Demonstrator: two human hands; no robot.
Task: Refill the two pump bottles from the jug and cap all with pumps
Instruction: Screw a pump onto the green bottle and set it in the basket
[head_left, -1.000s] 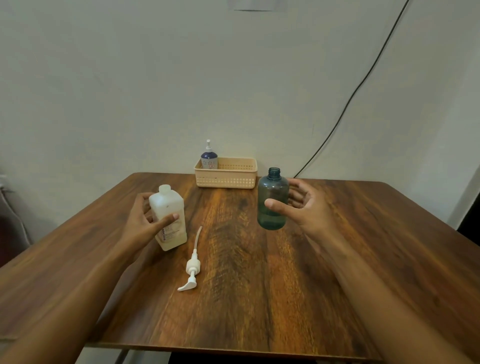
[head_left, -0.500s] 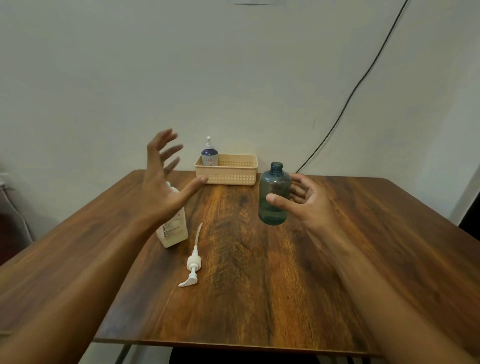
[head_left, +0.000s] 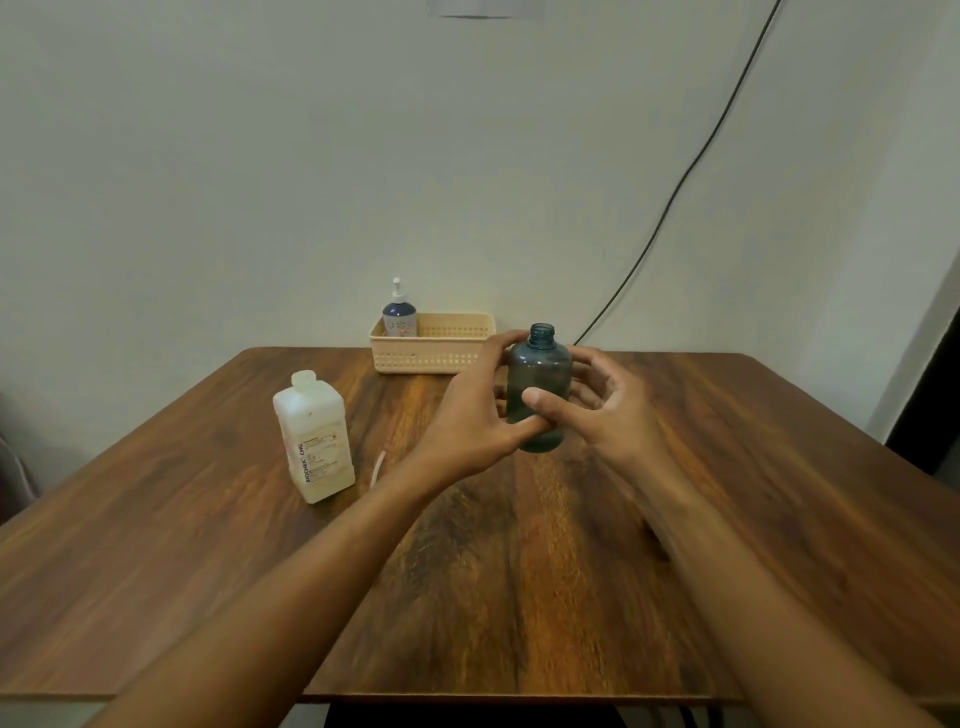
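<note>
Both hands on the job here: my left hand (head_left: 467, 421) is wrapped round the bottle (head_left: 540, 374) from the left, fingers curled over its shoulder and thumb low on the front, and my right hand (head_left: 613, 421) grips it from the other side, thumb laid across the front, fingers round the back. The bottle is upright between my palms, over the middle of the table (head_left: 519, 571), and I can't tell whether its base touches the wood or hangs just above it. Its neck is open, no pump on it, and through the teal tint I make out no liquid, so I'd call it empty. That puts me, I reckon, at the start of the first refill: bottle in hand, nothing poured. Next up, one hand has to let go and fetch the jug (head_left: 317, 441), which stands upright and uncapped well to the left. The bottle neck looks narrow, so the pour wants a slow tilt, mouth right over the neck, the other hand bracing the bottle. The jug is cloudy white with a label, and how full it is I can't say. Just beside it, a bit of the pump (head_left: 379, 467) tube peeks out past my left forearm, the rest hidden. At the far edge, the basket (head_left: 431, 356) holds a small bottle (head_left: 399, 317) at its left end, upright, pump on top; its contents I can't make out
</note>
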